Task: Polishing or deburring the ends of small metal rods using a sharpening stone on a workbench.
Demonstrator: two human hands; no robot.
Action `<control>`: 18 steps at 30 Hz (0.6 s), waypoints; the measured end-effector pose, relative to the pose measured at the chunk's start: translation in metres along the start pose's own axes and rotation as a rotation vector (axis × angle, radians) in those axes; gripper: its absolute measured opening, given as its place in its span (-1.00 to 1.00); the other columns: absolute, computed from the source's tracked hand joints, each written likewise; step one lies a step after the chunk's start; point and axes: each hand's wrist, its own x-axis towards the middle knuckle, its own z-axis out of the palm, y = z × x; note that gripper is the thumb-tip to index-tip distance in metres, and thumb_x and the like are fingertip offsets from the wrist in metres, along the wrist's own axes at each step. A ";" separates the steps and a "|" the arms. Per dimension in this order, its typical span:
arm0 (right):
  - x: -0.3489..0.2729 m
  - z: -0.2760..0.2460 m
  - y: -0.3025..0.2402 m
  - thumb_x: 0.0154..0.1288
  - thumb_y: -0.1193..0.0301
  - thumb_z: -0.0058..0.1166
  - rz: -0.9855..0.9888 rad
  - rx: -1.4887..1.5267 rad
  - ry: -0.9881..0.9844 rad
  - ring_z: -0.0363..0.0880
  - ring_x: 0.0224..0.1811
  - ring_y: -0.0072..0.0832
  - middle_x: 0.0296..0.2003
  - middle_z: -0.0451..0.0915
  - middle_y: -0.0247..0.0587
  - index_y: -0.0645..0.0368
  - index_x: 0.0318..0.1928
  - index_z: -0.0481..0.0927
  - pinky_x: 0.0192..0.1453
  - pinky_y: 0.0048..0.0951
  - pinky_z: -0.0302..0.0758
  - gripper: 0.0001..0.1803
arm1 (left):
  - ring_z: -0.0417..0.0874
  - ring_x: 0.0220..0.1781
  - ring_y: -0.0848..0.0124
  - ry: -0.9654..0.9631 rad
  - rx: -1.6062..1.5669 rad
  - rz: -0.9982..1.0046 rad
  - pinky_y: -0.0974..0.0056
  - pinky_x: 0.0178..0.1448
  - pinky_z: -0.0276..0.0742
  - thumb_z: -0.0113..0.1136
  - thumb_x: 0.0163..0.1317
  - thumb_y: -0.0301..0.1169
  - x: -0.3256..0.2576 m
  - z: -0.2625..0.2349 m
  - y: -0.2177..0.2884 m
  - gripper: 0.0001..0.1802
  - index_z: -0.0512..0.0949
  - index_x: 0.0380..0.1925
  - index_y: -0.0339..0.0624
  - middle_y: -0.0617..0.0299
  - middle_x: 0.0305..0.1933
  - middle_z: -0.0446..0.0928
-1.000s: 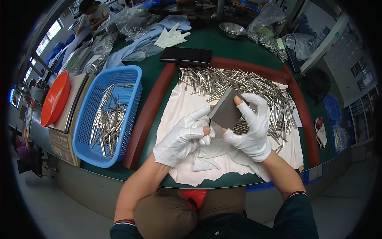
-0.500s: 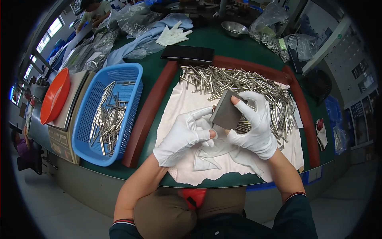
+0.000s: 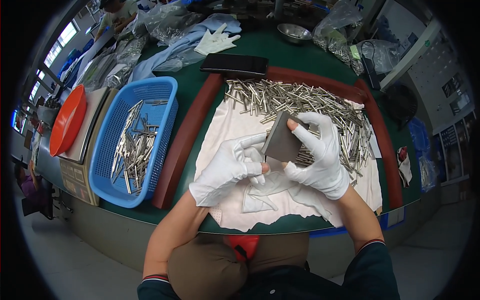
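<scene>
My right hand point(image 3: 323, 162), in a white glove with bare thumb and fingertips, grips a flat dark grey block point(image 3: 283, 142) and holds it tilted above the cloth. At the block's left side is my left hand point(image 3: 231, 166), gloved the same way, fingers curled and thumb pointing at the block's lower corner. A thin dark sliver shows by that thumb; what the fingers hold is mostly hidden. Behind the block, a heap of thin metal pins point(image 3: 300, 102) spreads over the pale pink cloth point(image 3: 212, 150). A loose white glove point(image 3: 257, 201) lies under my hands.
Dark red rails point(image 3: 186, 145) frame the cloth. To the left stand a blue basket point(image 3: 101, 165) holding metal pins, a scale point(image 3: 77, 185) and an orange-red bowl point(image 3: 67, 122). A black phone point(image 3: 234, 65) sits behind the rail. Farther back are a metal bowl point(image 3: 294, 34) and plastic bags.
The view has shifted slightly. My right hand still holds the block, tilted a little differently, and my left hand stays beside it.
</scene>
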 end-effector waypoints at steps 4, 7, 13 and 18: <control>-0.001 -0.002 -0.001 -0.29 0.35 0.39 0.002 -0.038 0.010 0.46 0.02 -0.14 0.06 0.45 -0.03 0.13 0.23 0.53 0.09 -0.15 0.40 -0.14 | 0.67 -0.46 0.43 0.003 -0.097 -0.015 0.43 -0.37 0.56 0.40 0.11 -0.59 0.000 0.001 0.000 -0.16 0.25 0.40 -0.38 0.17 -0.40 0.63; -0.004 -0.003 -0.003 -0.25 0.37 0.40 0.023 -0.024 0.010 0.47 0.02 -0.12 0.07 0.44 0.00 0.13 0.23 0.53 0.10 -0.16 0.43 -0.15 | 0.67 -0.45 0.42 -0.023 -0.201 -0.018 0.43 -0.37 0.56 0.41 0.10 -0.58 0.000 0.001 -0.001 -0.16 0.25 0.40 -0.36 0.18 -0.39 0.63; -0.003 0.005 -0.003 -0.31 0.29 0.40 -0.072 -0.104 0.107 0.46 -0.02 -0.14 0.03 0.45 -0.07 0.06 0.23 0.50 -0.02 -0.09 0.40 -0.11 | 0.66 -0.43 0.44 -0.026 -0.237 -0.012 0.44 -0.36 0.57 0.40 0.12 -0.58 0.001 -0.001 -0.005 -0.16 0.24 0.41 -0.37 0.13 -0.24 0.66; 0.000 -0.003 0.001 -0.32 0.28 0.39 -0.104 -0.105 0.052 0.46 -0.02 -0.13 0.04 0.44 -0.08 0.03 0.24 0.50 0.01 -0.08 0.38 -0.10 | 0.66 -0.40 0.45 -0.001 -0.098 0.041 0.44 -0.32 0.60 0.38 0.13 -0.59 0.002 -0.002 -0.005 -0.15 0.21 0.43 -0.35 0.08 -0.15 0.66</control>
